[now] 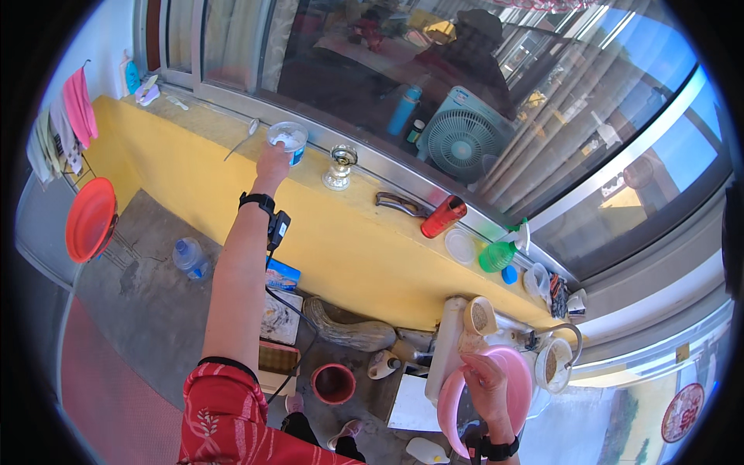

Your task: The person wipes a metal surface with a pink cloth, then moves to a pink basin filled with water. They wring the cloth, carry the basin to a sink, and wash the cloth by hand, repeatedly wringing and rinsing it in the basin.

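Note:
My left hand [273, 167] reaches out to a clear plastic tub [288, 139] with white contents, on the window ledge. Its fingers are at the tub's near rim; whether they grip it is hidden. Lower right, my right hand [487, 386] is over the near side of a pink plastic basin [514, 372], thumb and fingers close together. From this view I cannot tell if it holds anything. To the left of the tub lies a white brush-like tool [252, 127] with a thin handle, and a glass-like stand [339, 168] is to its right.
Along the ledge [372, 224] are a red can [443, 217], a round clear lid [460, 246] and a green spray bottle [498, 256]. Below are a large gourd [349, 332], a dark red bucket [333, 383] and a water bottle [190, 258]. A cable hangs by my left arm.

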Motion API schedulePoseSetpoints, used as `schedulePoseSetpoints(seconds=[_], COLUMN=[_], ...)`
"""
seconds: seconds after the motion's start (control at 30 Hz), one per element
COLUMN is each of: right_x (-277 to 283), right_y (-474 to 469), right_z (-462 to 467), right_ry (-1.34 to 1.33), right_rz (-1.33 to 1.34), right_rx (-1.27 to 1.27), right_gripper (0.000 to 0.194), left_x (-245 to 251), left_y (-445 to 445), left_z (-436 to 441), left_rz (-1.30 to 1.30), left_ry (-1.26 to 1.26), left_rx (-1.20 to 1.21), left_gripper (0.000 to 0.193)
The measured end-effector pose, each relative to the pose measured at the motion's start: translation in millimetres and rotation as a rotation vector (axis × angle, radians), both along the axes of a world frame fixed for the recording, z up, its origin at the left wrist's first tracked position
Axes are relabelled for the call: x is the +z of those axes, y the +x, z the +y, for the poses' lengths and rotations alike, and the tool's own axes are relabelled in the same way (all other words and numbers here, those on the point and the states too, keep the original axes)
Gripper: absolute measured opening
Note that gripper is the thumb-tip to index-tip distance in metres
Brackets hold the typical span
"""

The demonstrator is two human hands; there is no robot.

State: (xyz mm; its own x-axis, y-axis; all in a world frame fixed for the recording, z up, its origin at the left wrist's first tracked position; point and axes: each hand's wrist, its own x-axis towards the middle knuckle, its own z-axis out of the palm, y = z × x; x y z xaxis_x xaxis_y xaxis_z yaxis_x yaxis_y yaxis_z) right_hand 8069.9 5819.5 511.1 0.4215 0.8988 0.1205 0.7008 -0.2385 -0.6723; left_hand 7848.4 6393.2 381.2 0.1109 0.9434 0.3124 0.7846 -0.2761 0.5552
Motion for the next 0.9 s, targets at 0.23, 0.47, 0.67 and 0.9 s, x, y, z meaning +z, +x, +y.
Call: schedulePoseSetpoints(seconds=[0.23, 0.47, 0.67, 0.9], right_x=[-7, 3, -11, -51], right_y=[4, -10, -16, 6], right_z=[-18, -4, -2, -79], right_ry=[0.02, 0.099, 0.19, -0.11], right_rz=[0.013, -0.107, -0.2, -0.648], right_rx=[-0.02, 0.078, 0.345, 0.382], right_gripper=[0.025, 0.025, 0.027, 0.009], left_x=[-21, 31, 42, 62], left_y=[-23, -35, 12, 68], left_z=[-34, -232, -394, -521], left_rz=[-0.059, 0.046, 0.05, 0.208], left_ry=[0.231, 0.291, -0.123, 0.244], left_rx=[-0.106, -0.625, -1.091, -1.297], left_gripper=[0.017, 0.021, 0.02, 0.023])
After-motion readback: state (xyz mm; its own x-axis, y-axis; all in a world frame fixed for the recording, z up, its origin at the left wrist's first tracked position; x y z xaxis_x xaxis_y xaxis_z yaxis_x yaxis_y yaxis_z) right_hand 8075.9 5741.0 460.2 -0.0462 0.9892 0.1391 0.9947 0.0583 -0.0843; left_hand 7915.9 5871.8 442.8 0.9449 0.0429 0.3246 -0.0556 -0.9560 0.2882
